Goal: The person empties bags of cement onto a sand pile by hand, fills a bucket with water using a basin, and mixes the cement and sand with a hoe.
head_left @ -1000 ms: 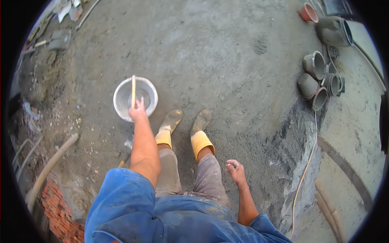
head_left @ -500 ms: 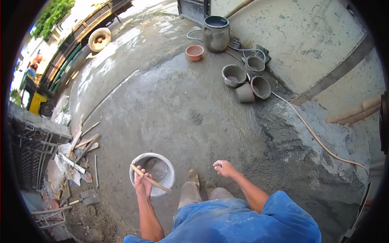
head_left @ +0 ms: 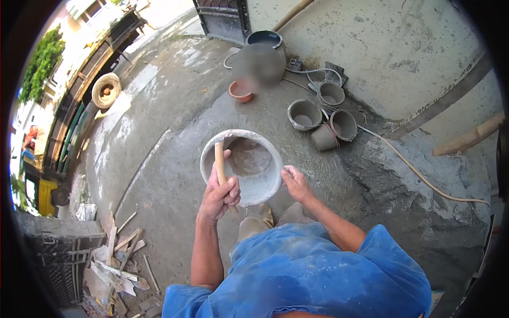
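A short, smooth wooden stick [head_left: 220,161] is wrapped in the fingers of my left hand [head_left: 218,196], pointing up and away from me. Right behind that hand is a round whitish basin [head_left: 271,183] with grey-brown residue on its inside bottom; stick and hand overlap its left rim. My right hand [head_left: 297,184] pinches the basin's right rim, thumb and fingers closed on the edge. The basin is in front of my body above my boots [head_left: 265,214], its open top tilted toward me.
Several grey buckets [head_left: 305,115] and an orange bowl [head_left: 241,91] stand ahead, beside a large jar [head_left: 265,38] partly blurred out. A hose [head_left: 408,165] runs along the right wall. Scrap wood [head_left: 119,265] is piled at lower left; a wheel [head_left: 106,90] shows at upper left.
The basin has come up and to the right, toward the middle. My right hand has closed on its rim. My left hand moved up with the stick, now turned more upright.
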Tool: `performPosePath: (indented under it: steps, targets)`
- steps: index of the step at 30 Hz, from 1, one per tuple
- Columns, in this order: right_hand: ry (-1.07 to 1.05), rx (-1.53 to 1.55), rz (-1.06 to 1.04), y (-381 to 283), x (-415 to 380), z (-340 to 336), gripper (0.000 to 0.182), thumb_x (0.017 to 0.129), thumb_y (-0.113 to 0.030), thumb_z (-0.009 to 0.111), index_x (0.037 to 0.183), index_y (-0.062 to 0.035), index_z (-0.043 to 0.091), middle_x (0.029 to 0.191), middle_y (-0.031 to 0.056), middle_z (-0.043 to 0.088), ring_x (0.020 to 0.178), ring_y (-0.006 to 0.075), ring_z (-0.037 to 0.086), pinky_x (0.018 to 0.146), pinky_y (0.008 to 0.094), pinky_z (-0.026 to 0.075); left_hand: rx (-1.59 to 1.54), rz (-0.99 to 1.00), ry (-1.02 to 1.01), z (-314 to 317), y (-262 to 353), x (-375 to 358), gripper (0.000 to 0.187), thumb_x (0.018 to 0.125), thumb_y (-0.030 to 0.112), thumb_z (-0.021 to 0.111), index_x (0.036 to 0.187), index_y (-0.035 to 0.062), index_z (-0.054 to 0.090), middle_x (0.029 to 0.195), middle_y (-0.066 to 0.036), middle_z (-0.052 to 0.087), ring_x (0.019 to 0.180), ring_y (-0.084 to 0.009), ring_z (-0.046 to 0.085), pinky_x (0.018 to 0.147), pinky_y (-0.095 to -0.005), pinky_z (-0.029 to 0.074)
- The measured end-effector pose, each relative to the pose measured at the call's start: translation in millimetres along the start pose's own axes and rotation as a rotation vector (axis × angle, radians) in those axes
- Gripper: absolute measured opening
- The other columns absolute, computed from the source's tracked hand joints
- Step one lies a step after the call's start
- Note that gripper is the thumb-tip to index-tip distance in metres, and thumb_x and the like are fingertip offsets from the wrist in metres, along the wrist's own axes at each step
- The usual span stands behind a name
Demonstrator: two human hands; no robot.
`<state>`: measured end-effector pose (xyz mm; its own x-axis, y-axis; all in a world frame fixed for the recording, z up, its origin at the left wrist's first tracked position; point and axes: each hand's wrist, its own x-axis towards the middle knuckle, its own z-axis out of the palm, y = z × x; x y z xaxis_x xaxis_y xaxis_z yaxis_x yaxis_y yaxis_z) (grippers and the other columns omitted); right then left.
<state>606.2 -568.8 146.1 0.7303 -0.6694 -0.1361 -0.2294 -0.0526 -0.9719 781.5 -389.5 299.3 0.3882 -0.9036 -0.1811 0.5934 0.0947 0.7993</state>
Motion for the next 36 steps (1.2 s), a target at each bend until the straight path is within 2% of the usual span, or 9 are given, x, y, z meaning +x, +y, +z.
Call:
performPosePath:
  steps: [8, 10, 14, 18, 21, 25, 30, 31, 36]
  targets:
    - [0.121, 0.023, 0.023, -10.6, 150.8, -23.3, 0.02, 0.089, -0.016, 0.063, 0.097, 0.0004, 0.056, 0.081, 0.0071, 0.063, 0.072, 0.0124, 0.058, 0.066, 0.0297, 0.048, -0.023, -0.195, -0.129, -23.1, 67.8, 213.4, 0.067, 0.089, 0.007, 0.06, 0.145, 0.0152, 0.025, 0.064, 0.001, 0.045, 0.046, -0.0053, 0.037, 0.045, -0.0227, 0.033]
    - [0.094, 0.318, 0.145, -23.3, 197.7, -23.4, 0.014, 0.088, -0.012, 0.063, 0.092, -0.0013, 0.054, 0.078, 0.005, 0.062, 0.069, 0.0095, 0.057, 0.061, 0.0261, 0.047, -0.017, -0.261, -0.128, -34.6, 71.7, 271.7, 0.067, 0.087, 0.006, 0.06, 0.144, 0.0142, 0.025, 0.067, 0.0, 0.047, 0.049, -0.0059, 0.039, 0.046, -0.0228, 0.035]
    - [0.095, 0.471, 0.2, -31.3, 297.6, -23.9, 0.012, 0.089, -0.009, 0.062, 0.092, -0.0021, 0.053, 0.078, 0.004, 0.061, 0.068, 0.0074, 0.056, 0.057, 0.0236, 0.045, -0.053, -0.291, -0.103, -58.6, 92.7, 376.7, 0.068, 0.087, 0.007, 0.06, 0.144, 0.0126, 0.025, 0.069, -0.002, 0.048, 0.052, -0.0073, 0.042, 0.049, -0.0237, 0.037]
    - [0.09, 0.458, 0.225, -58.6, 403.1, -44.9, 0.012, 0.089, -0.011, 0.061, 0.094, -0.0015, 0.055, 0.077, 0.0037, 0.061, 0.069, 0.0086, 0.057, 0.06, 0.0254, 0.046, 0.007, -0.259, -0.028, -63.7, 129.2, 448.9, 0.066, 0.089, 0.012, 0.06, 0.144, 0.012, 0.025, 0.068, -0.002, 0.049, 0.052, -0.0076, 0.043, 0.05, -0.0246, 0.038]
    - [0.046, 0.22, 0.16, -73.4, 483.8, -58.6, 0.015, 0.088, -0.013, 0.061, 0.094, 0.0002, 0.057, 0.081, 0.0068, 0.063, 0.072, 0.0125, 0.06, 0.068, 0.0305, 0.048, 0.065, -0.262, 0.016, -85.5, 138.8, 486.1, 0.061, 0.093, 0.017, 0.058, 0.144, 0.0117, 0.025, 0.064, 0.0, 0.044, 0.049, -0.0074, 0.041, 0.049, -0.0253, 0.04]
    - [0.062, 0.008, 0.104, -11.8, 603.2, -61.7, 0.021, 0.089, -0.016, 0.061, 0.1, 0.0017, 0.058, 0.084, 0.0087, 0.066, 0.074, 0.0133, 0.061, 0.068, 0.0305, 0.049, -0.038, -0.171, 0.206, -142.1, 143.4, 545.4, 0.045, 0.098, 0.019, 0.051, 0.139, 0.01, 0.033, 0.059, 0.004, 0.034, 0.043, -0.0049, 0.033, 0.041, -0.0222, 0.036]
    - [-0.139, 0.034, 0.399, 27.4, 705.8, -60.6, 0.037, 0.09, -0.022, 0.061, 0.116, 0.0045, 0.055, 0.1, 0.0143, 0.066, 0.076, 0.019, 0.065, 0.068, 0.0323, 0.051, -0.151, -0.151, 0.342, -193.7, 147.4, 627.9, 0.024, 0.1, 0.019, 0.049, 0.122, 0.0096, 0.045, 0.057, 0.005, 0.031, 0.041, -0.0043, 0.029, 0.037, -0.0209, 0.031]
    - [-0.147, -0.041, 0.454, 43.1, 725.3, -60.4, 0.042, 0.09, -0.024, 0.061, 0.12, 0.0038, 0.053, 0.105, 0.0147, 0.065, 0.075, 0.0205, 0.065, 0.068, 0.0325, 0.052, -0.144, -0.184, 0.41, -205.0, 143.7, 645.4, 0.014, 0.1, 0.022, 0.048, 0.108, 0.0107, 0.049, 0.056, 0.005, 0.031, 0.041, -0.0045, 0.029, 0.038, -0.0213, 0.03]
    - [-0.208, -0.081, 0.892, 119.4, 798.1, -54.9, 0.049, 0.088, -0.028, 0.062, 0.126, 0.0011, 0.052, 0.109, 0.0169, 0.065, 0.078, 0.0215, 0.066, 0.071, 0.0359, 0.053, -0.131, -0.273, 0.661, -293.4, 96.3, 705.7, 0.02, 0.101, 0.029, 0.046, 0.088, 0.0135, 0.044, 0.056, 0.005, 0.032, 0.042, -0.0055, 0.029, 0.039, -0.0225, 0.029]
